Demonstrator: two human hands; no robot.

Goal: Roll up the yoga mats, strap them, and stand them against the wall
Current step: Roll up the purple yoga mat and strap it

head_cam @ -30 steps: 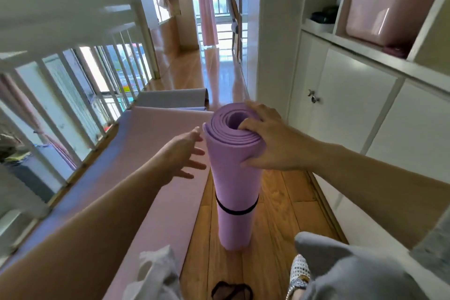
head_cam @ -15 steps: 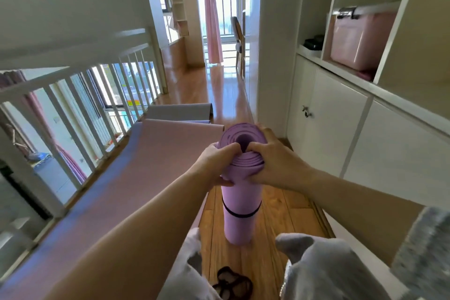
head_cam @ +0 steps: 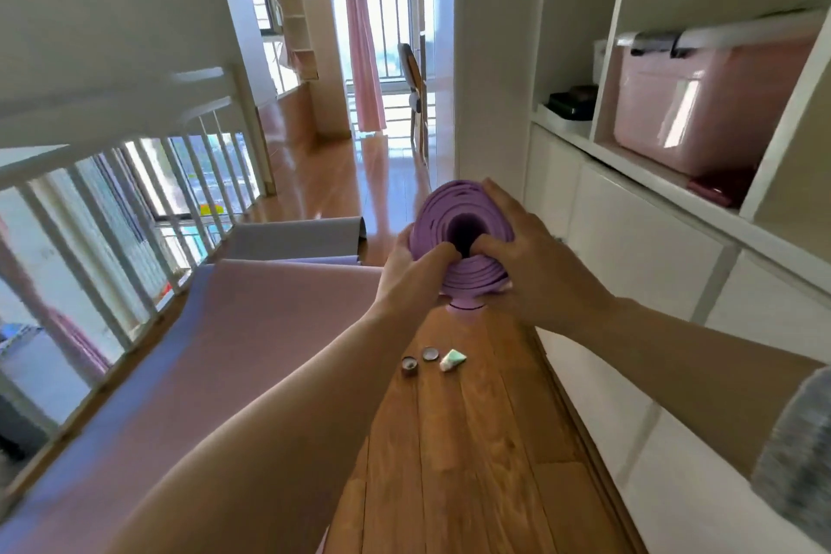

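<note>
Work was at the last step for one mat, the standing of it. The left hand (head_cam: 411, 272) gripped the left side of the rolled purple mat (head_cam: 465, 270) at its top end, fingers curled around the outside and the thumb laid over the rim. The mat was upright and seen from above, its spiral end open to the camera, over the wooden floor (head_cam: 472, 441) and near the cabinets on the right. The right hand (head_cam: 528, 265) gripped the other side, with the thumb pressed on the layers beside the hollow core. A dark line low on the roll was perhaps the strap, but most of the roll was hidden behind the hands, and I could not tell if its foot touched the floor.

I judged that the next move needed the foot set down flat and the top leaned to the right, with both hands letting go only when the roll was steady.

On the far left ran a white railing (head_cam: 135, 202). Beside it the pink mat (head_cam: 202, 351) lay flat, not yet rolled, and at its far end lay a grey mat (head_cam: 297, 234). Two small round tins (head_cam: 409, 366) and a little pale packet (head_cam: 452, 360) lay on the floor near the roll and could be in the way of its foot. To the right stood white cabinets (head_cam: 629, 265), with a pink storage box (head_cam: 701, 108) on the shelf above.
</note>
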